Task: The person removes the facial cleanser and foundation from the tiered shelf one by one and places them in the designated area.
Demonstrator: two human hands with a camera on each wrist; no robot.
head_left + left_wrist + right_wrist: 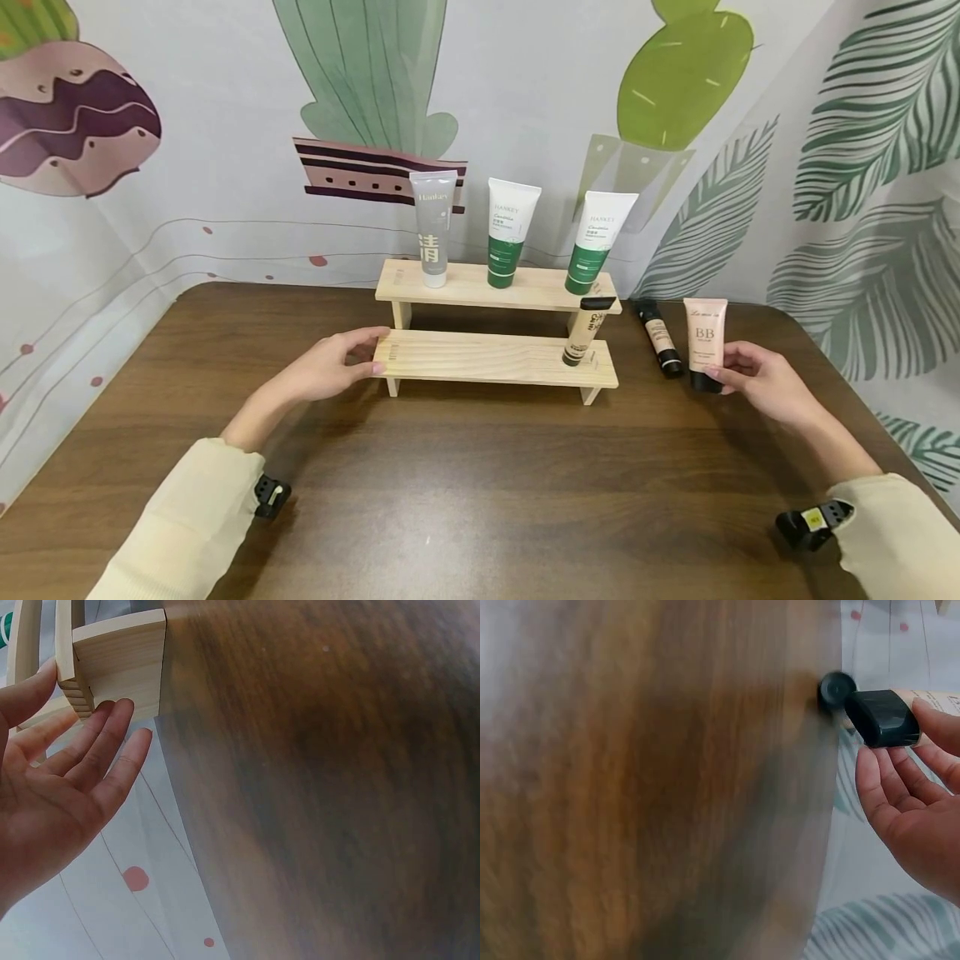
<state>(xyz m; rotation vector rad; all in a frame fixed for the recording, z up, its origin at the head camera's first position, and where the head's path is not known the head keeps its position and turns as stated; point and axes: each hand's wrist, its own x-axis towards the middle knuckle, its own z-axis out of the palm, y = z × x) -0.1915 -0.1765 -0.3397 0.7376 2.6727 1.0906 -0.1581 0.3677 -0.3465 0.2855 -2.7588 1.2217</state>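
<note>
At the left end of the two-tier wooden stand's lower shelf (487, 357), my left hand (330, 364) holds the board's edges between thumb and forefinger; its other fingers extend loosely in the left wrist view (64, 780). My right hand (768, 387) pinches a pink BB tube (706, 337), upright with its black cap (885, 718) down. Beside that tube, a black-capped beige tube (660, 337) lies on the table. A small beige tube (585, 333) stands on the lower shelf's right end.
On the upper shelf (465, 287) stand a grey tube (433, 225) and two white-and-green tubes (512, 229) (598, 237), caps down. Around the stand extends the brown table (480, 483). Behind it hangs a cloth (225, 167) patterned with cacti and leaves.
</note>
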